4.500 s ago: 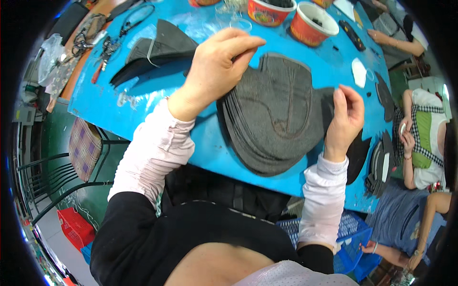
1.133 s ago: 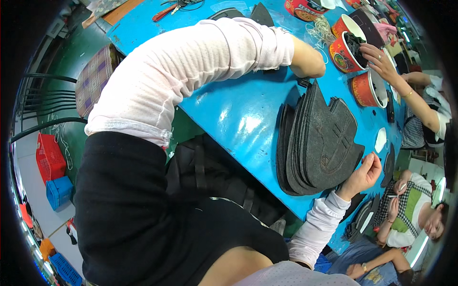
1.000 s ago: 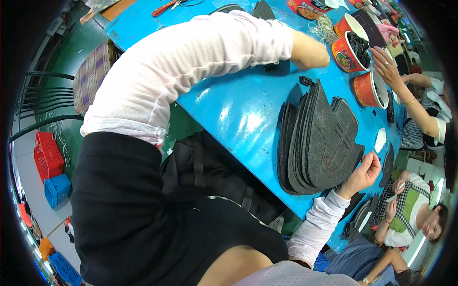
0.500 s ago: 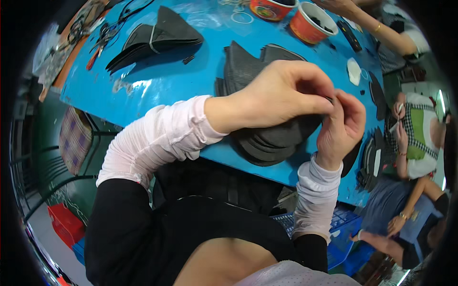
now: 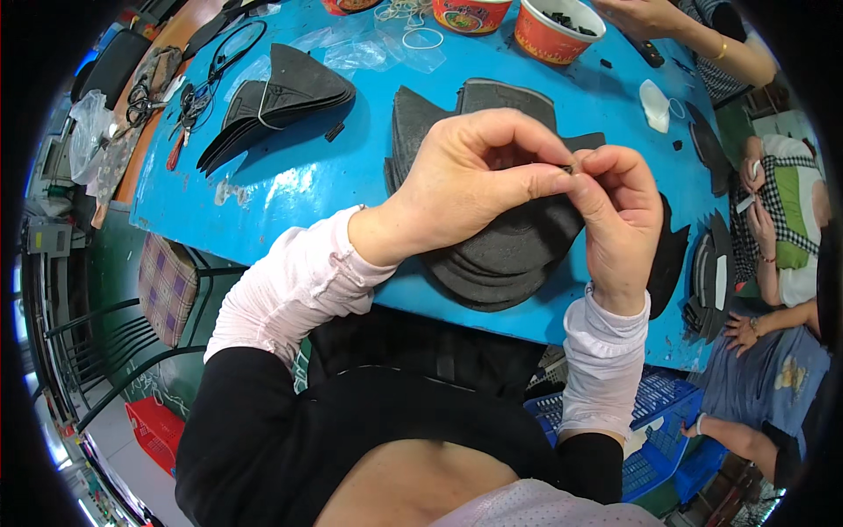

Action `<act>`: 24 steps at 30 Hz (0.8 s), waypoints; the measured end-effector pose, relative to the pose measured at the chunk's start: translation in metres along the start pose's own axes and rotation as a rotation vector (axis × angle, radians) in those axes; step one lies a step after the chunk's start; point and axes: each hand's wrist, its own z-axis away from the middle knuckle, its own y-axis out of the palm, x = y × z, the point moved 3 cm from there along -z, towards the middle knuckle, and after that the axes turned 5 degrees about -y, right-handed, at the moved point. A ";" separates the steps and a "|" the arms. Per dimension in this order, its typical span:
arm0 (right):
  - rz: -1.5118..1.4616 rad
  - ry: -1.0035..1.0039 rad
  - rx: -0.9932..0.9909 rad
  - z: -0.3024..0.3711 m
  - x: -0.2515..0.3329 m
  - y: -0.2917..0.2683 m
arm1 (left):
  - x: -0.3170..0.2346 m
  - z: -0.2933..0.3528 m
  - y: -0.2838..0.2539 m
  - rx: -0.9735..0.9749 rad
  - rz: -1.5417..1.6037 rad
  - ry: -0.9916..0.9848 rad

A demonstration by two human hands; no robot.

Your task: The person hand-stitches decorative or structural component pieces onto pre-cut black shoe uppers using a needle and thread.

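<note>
My left hand (image 5: 465,184) and my right hand (image 5: 615,215) meet above the table, thumb and forefinger of each pinched together. A small dark piece (image 5: 569,168) shows between the fingertips; its kind is too small to make out. Beneath them lies a stack of dark grey, curved flat sheets (image 5: 492,277), partly hidden by my left hand and wrist. Farther left, a bundle of similar dark sheets (image 5: 303,88) is held by a pale band. One small black bit (image 5: 335,132) lies beside that bundle.
On the blue table (image 5: 351,189) stand red-and-white paper tubs (image 5: 555,44), one with black bits inside. More dark pieces (image 5: 707,272) lie by the right edge. Scissors (image 5: 140,104) rest at the far left. A co-worker's arm (image 5: 716,44) reaches in at top right; other people sit rightward.
My joined hands sit slightly more to the left in the picture, still pinched together. The dark bit at the fingertips shows more plainly. The whole view has shifted a little.
</note>
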 end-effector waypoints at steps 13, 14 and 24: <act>-0.075 0.181 0.090 0.014 -0.011 0.004 | 0.010 0.020 -0.001 0.005 -0.134 0.110; -0.121 0.255 0.127 0.013 -0.010 0.002 | 0.007 0.019 0.000 -0.002 -0.125 0.114; -0.053 0.096 0.025 0.009 -0.006 0.006 | -0.009 0.013 0.012 -0.140 -0.271 0.308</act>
